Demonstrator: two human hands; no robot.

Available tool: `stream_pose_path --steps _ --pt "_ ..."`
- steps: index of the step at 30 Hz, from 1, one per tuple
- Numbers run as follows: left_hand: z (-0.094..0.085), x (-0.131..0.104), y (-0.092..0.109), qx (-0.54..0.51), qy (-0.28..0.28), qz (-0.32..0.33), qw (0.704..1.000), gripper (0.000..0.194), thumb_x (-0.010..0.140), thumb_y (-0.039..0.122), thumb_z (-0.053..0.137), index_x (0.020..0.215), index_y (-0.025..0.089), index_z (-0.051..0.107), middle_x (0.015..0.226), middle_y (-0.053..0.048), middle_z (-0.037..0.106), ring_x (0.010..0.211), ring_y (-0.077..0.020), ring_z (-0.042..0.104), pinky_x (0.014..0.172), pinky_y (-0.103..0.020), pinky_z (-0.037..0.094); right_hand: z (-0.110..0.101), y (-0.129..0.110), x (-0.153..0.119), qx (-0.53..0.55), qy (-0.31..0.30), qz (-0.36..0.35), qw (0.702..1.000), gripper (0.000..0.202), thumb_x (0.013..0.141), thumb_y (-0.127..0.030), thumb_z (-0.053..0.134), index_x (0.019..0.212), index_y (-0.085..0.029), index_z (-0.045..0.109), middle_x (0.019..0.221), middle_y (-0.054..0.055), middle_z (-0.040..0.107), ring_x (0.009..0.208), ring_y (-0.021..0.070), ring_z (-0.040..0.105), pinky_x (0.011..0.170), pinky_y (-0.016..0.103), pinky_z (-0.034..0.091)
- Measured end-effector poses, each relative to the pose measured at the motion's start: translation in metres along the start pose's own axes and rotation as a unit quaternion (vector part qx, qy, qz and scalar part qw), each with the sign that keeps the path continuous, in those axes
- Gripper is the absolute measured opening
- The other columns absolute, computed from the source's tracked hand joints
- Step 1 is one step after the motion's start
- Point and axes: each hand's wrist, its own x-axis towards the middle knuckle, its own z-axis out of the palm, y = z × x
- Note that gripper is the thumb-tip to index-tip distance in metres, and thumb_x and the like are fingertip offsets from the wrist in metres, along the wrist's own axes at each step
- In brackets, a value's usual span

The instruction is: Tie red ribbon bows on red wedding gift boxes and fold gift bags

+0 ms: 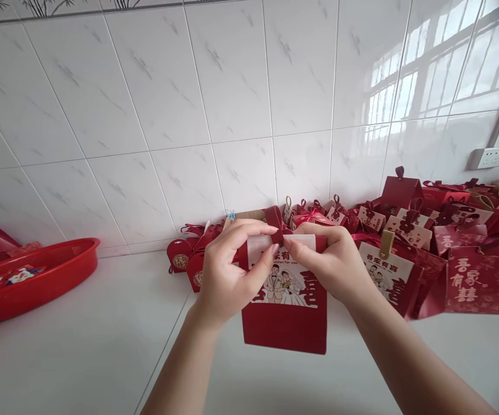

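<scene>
Between my hands, a dark red wedding gift box hangs upright above the counter, its pale front panel printed with a couple. A dark red ribbon loop stands up from its top edge. My left hand pinches the base of this ribbon between thumb and forefinger. My right hand grips the box's top right corner, its thumb against the top edge beside the ribbon. The right fingers behind the box are hidden, and both hands cover part of the print.
Many red gift boxes stand along the wall to the right. Smaller round-topped red boxes sit behind my left hand. A red plastic basket with small packets is at the left on the white counter. A socket is on the tiled wall.
</scene>
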Motion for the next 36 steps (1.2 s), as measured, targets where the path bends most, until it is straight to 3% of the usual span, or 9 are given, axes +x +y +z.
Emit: stream_pose_path --steps 26,36 --pt "0.0004 -0.0006 0.0002 -0.012 -0.012 -0.025 1.0 0.018 0.079 0.011 0.063 0.094 0.022 0.063 0.093 -0.004 0.067 0.092 -0.0187 0.063 0.086 -0.034 0.05 0.0007 -0.0025 -0.0015 -0.023 0.003 -0.012 1.0 0.012 0.069 -0.02 0.063 0.058 -0.017 0.06 0.055 -0.004 0.047 0.052 0.0089 0.04 0.048 0.023 0.034" --pt "-0.0051 -0.0009 -0.0006 -0.076 -0.035 -0.057 0.995 0.016 0.08 0.013 0.065 0.094 0.021 0.064 0.094 -0.003 0.066 0.09 -0.0161 0.062 0.083 -0.028 0.051 0.001 -0.0045 -0.0032 -0.016 -0.009 -0.019 1.0 0.016 0.07 -0.019 0.064 0.056 -0.017 0.057 0.055 -0.004 0.045 0.051 0.008 0.039 0.047 0.022 0.033"
